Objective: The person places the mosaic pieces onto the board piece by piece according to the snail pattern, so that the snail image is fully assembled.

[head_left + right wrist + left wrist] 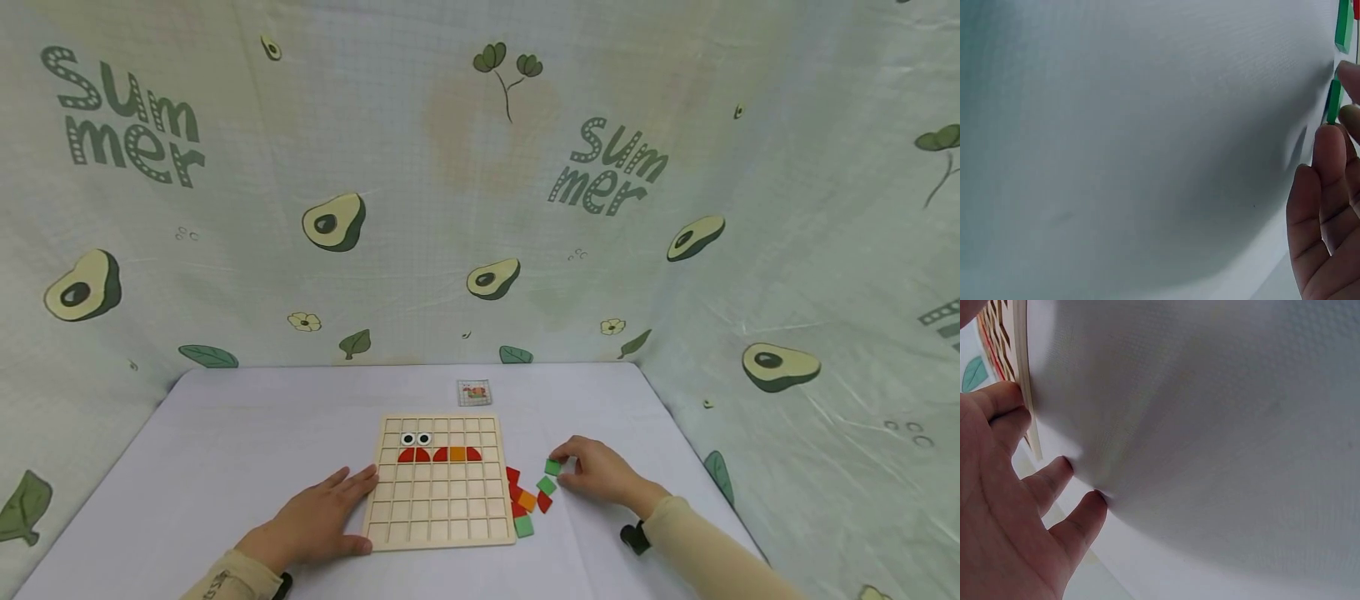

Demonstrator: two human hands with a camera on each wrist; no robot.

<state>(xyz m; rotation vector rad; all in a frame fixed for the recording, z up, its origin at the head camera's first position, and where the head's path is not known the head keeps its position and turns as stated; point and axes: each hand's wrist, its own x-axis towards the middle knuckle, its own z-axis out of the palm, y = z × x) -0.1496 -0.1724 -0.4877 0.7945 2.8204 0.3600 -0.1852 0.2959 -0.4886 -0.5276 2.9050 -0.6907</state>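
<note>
A wooden grid board (438, 527) lies on the table, holding two eye tiles (416, 439) above a row of red curved tiles (414, 455) and one orange square tile (457, 454). My left hand (318, 517) rests flat at the board's left edge, fingers spread and touching it; the left wrist view shows fingertips against the wooden side. To the right of the board, my right hand (600, 475) pinches a green square tile (552, 467) between thumb and fingers, low over the cloth. That tile (1334, 100) shows edge-on in the right wrist view, partly hidden by fingertips.
Loose red, orange and green tiles (527, 501) lie in a small heap along the board's right edge, some overlapping. A small picture card (474, 392) lies behind the board. The white-covered table (262, 425) meets a printed cloth backdrop (420, 317) at the back and sides.
</note>
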